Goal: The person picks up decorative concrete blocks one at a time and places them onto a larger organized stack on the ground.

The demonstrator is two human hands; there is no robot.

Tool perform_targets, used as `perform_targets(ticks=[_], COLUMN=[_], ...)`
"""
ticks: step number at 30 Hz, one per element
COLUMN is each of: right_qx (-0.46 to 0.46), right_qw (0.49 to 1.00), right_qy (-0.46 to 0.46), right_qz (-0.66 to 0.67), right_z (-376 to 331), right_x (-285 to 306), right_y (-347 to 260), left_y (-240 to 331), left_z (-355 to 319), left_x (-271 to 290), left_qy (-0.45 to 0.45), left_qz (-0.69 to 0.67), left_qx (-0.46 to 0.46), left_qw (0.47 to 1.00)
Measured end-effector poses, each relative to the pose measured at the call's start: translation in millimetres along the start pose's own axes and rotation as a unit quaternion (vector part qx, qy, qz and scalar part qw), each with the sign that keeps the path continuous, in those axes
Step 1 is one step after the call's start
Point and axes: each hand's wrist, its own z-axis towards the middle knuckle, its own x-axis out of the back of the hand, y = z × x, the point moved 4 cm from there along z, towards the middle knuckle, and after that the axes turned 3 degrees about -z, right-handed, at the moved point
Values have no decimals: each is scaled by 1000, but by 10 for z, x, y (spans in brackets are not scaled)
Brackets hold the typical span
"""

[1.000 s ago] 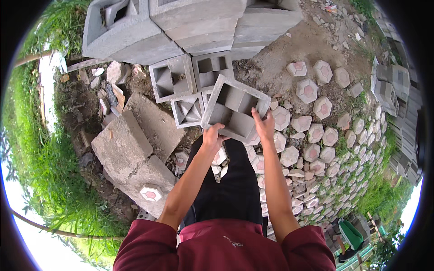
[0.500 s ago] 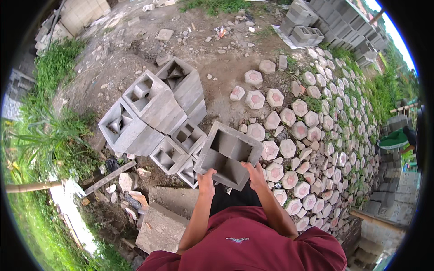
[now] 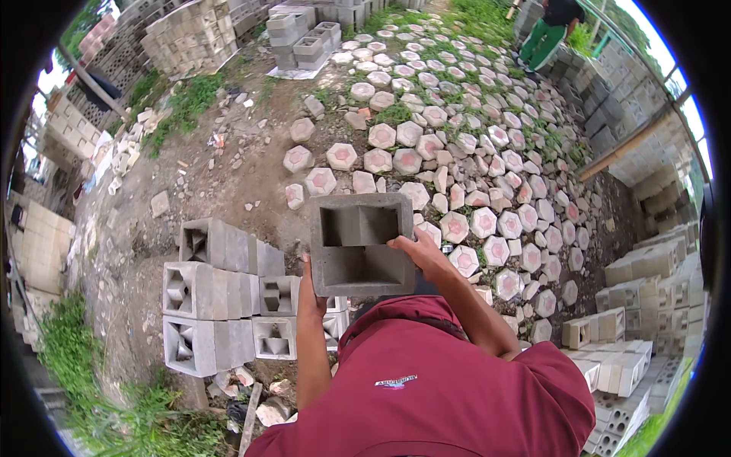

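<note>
A grey hollow concrete block (image 3: 358,247), its two cavities facing up, is held in front of my body. My left hand (image 3: 308,280) presses against its left side, thumb showing and the other fingers hidden by the block. At the right side my right hand (image 3: 417,251) grips the wall, with its thumb over the edge near the cavities. Below and left of the held block stands a stack of similar hollow blocks (image 3: 221,293) lying on their sides. The nearest of them, close to my left forearm, are partly covered.
Hexagonal pavers (image 3: 455,226) with reddish centres spread over the ground ahead and right. More blocks (image 3: 609,356) stand at the right, and others (image 3: 293,38) at the far side. A person in green trousers (image 3: 545,38) stands far right. A wooden pole (image 3: 626,142) sticks out at right.
My view and body have turned right, so the block stack appears further left and lower. The held block has gone from slanted to squarely in front of me, still between both hands.
</note>
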Motion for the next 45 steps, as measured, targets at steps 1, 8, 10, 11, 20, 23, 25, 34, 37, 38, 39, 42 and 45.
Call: perform_targets(ticks=[1, 8, 10, 11, 20, 23, 25, 34, 37, 38, 39, 42, 45], right_qx=[20, 80, 97, 86, 111, 97, 143, 166, 163, 159, 158, 161, 156], right_qw=[999, 975, 965, 963, 933, 924, 916, 860, 855, 849, 846, 845, 856], right_qy=[18, 76, 96, 109, 175, 213, 252, 336, 348, 354, 358, 379, 384], right_qz=[27, 195, 224, 229, 295, 303, 277, 347, 348, 358, 361, 341, 308], right_z=[42, 258, 303, 349, 718, 735, 692, 731, 814, 874, 931, 1112, 1324], right_x=[98, 898, 1116, 1226, 2488, 2890, 3096, 3797, 4070, 4171, 4275, 4591, 4991], right_y=[20, 48, -95, -141, -519, -426, -582, -418, -443, -433, -424, -397, -395], left_y=[-3, -23, -56, -73, -222, -381, -437, -874, -907, -953, -1010, -1207, -1429], left_z=[88, 857, 1201, 1357, 2131, 2221, 2344, 2761, 2901, 3022, 3109, 3305, 3661], left_x=[-130, -1052, -1277, -1381, -3076, -3548, -3797, -4798, -5149, -5223, -5344, -5714, -6049], left_qy=[-13, -133, -161, -168, -236, -301, -297, -303, -314, -313, -313, -312, -311], left_qz=[14, 82, 114, 123, 162, 147, 155, 196, 273, 321, 367, 432, 435], left_qx=[8, 53, 114, 118, 151, 172, 148, 225, 248, 261, 273, 276, 284], left_qw=[1000, 986, 974, 971, 946, 926, 930, 905, 875, 855, 832, 800, 796])
